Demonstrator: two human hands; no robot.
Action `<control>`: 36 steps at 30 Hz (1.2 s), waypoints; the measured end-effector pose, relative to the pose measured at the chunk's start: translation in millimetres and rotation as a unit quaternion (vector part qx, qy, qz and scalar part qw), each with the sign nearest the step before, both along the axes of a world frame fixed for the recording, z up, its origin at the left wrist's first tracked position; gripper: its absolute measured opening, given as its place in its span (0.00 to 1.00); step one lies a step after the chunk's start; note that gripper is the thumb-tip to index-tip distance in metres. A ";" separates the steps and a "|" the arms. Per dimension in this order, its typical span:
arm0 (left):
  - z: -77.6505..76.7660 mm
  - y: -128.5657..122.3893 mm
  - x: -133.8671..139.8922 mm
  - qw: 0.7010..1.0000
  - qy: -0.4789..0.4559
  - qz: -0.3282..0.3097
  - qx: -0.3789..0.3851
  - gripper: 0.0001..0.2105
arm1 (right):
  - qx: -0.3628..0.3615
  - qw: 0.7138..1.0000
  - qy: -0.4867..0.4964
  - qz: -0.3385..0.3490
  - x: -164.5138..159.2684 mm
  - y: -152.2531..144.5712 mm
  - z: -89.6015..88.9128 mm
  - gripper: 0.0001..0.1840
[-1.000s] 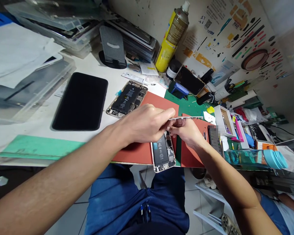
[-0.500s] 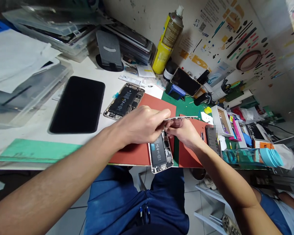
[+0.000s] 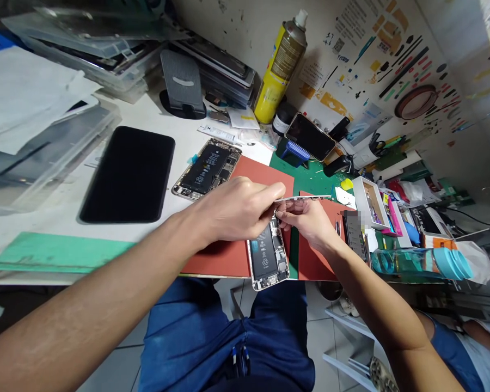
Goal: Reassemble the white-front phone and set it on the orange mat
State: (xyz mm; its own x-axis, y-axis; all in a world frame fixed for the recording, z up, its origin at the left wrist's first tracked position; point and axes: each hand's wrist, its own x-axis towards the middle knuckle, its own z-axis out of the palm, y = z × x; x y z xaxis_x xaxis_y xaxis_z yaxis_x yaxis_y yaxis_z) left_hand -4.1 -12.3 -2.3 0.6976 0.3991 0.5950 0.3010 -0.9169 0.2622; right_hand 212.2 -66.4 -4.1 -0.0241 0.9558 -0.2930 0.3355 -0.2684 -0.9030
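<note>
My left hand (image 3: 243,209) is closed on one end of a phone screen (image 3: 306,197), seen nearly edge-on as a thin pale strip. Beneath it lies an opened phone (image 3: 266,258) with its black battery bared, its lower end jutting past the table's front edge. My right hand (image 3: 304,218) is below the screen, thumb and fingers pinched together by the phone's upper end; whatever they hold is too small to make out. The phone's upper part is hidden by my left hand. A second opened phone (image 3: 208,169) lies beyond my left wrist.
Red mats (image 3: 220,258) cover part of a green mat (image 3: 314,174). A black tablet (image 3: 128,174) lies at left. A yellow spray can (image 3: 280,65), a phone on a stand (image 3: 309,136) and a water bottle (image 3: 416,262) stand or lie around. Another person's leg (image 3: 449,348) shows at lower right.
Both hands keep almost the same place. The screen's free end has dipped very slightly; my right fingers have shifted a little near the phone's upper end.
</note>
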 end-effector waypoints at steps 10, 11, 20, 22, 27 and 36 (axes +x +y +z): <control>1.7 0.0 -0.8 1.000 0.014 -0.003 -0.010 0.06 | 0.004 0.999 -0.035 -0.009 -4.7 -1.3 2.0 0.10; 1.6 0.0 -0.9 1.000 0.014 -0.004 -0.012 0.06 | 0.005 0.999 -0.036 -0.009 -5.0 -1.3 2.0 0.10; 0.8 -0.3 -0.9 1.000 0.016 -0.010 -0.019 0.06 | 0.002 0.999 -0.031 -0.011 -5.5 -1.6 2.9 0.09; 0.9 -0.3 -1.0 1.000 0.016 -0.012 -0.022 0.06 | 0.001 0.999 -0.032 -0.015 -5.9 -1.9 3.2 0.09; 1.2 -0.4 -1.0 0.999 0.025 -0.013 -0.026 0.06 | 0.001 0.999 -0.037 -0.023 -7.3 -2.2 3.1 0.09; -0.6 0.2 -0.6 0.999 0.021 -0.016 -0.026 0.06 | -0.002 0.999 -0.039 -0.016 -6.9 -2.0 2.7 0.09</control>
State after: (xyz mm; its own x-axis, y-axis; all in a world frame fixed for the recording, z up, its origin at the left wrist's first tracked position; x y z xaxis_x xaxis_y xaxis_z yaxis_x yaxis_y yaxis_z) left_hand -4.6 -12.0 -2.9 0.7342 0.4061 0.5441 0.2834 -0.9116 0.2979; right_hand 205.3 -68.3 -1.4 0.0293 0.9544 -0.2970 0.3953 -0.2840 -0.8736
